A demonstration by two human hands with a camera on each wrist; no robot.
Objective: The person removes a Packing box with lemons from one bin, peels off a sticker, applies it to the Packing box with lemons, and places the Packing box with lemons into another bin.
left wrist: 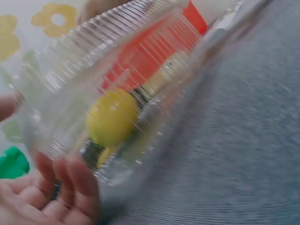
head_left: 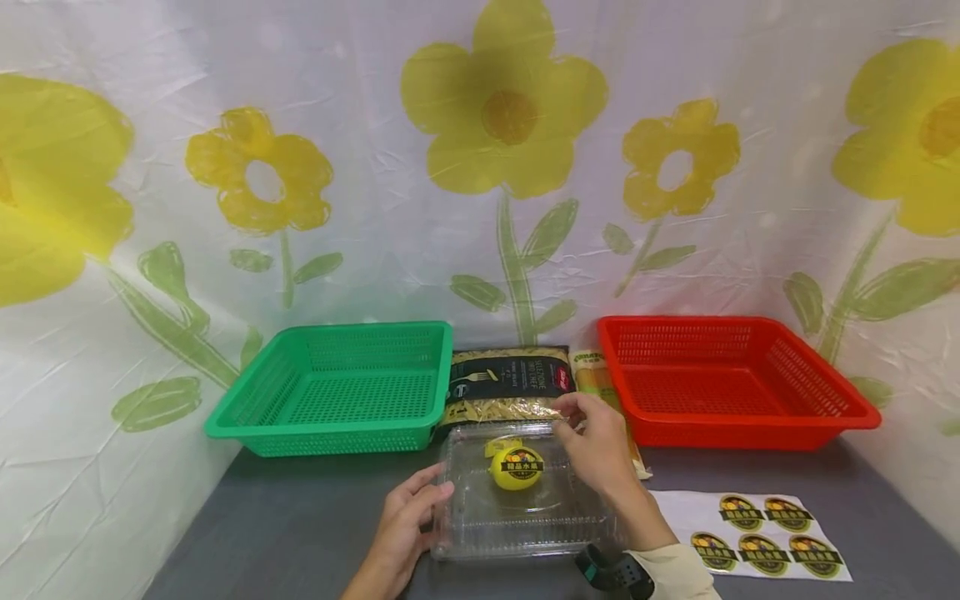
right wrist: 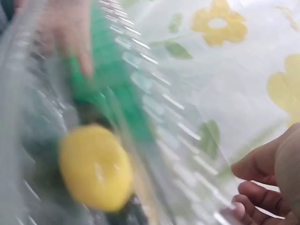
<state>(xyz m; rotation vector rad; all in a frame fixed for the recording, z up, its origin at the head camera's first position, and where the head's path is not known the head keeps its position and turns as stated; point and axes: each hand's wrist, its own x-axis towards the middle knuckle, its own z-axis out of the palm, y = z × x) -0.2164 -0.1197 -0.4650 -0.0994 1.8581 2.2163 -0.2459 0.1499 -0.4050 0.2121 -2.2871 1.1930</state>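
Note:
A clear ribbed plastic box with its lid down stands between my hands. Inside it sits a lemon, seen through the plastic also as a yellow fruit in both wrist views. A round dark fruit label shows over the lemon; whether it is on the fruit or the lid I cannot tell. My left hand holds the box's left side, thumb near the top edge. At the far right corner, my right hand has thumb and fingers bent about the edge. Both wrist views are blurred.
A green basket stands back left, a red basket back right. Between them lie a black-fronted pasta bag and a second, yellow-green packet. To the right is a white sheet with several round labels.

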